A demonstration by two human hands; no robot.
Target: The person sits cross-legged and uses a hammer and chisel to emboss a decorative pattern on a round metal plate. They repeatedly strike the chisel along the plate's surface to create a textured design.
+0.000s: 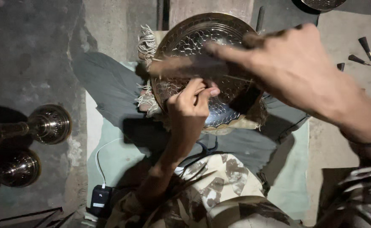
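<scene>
Single head-worn view, looking steeply down over the wearer's chest and lap to the floor. Close range: right hand [295, 69] looms large and blurred near the lens, left hand [190, 105] lower, against the round embossed metal plate [194, 38] on the lap. Frame edges take in concrete floor [29, 55] either side. No second view.

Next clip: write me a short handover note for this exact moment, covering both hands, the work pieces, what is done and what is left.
Left hand: fingertips pinch a thin punch tool against the round metal plate.
Right hand: raised above the plate, blurred, gripping a hammer.
Plate rests on a fringed cloth in the lap.
Done: dimpled pattern covers most of the visible plate.
Left: cannot tell which spots remain.
Spare punches lie to the right.
</scene>
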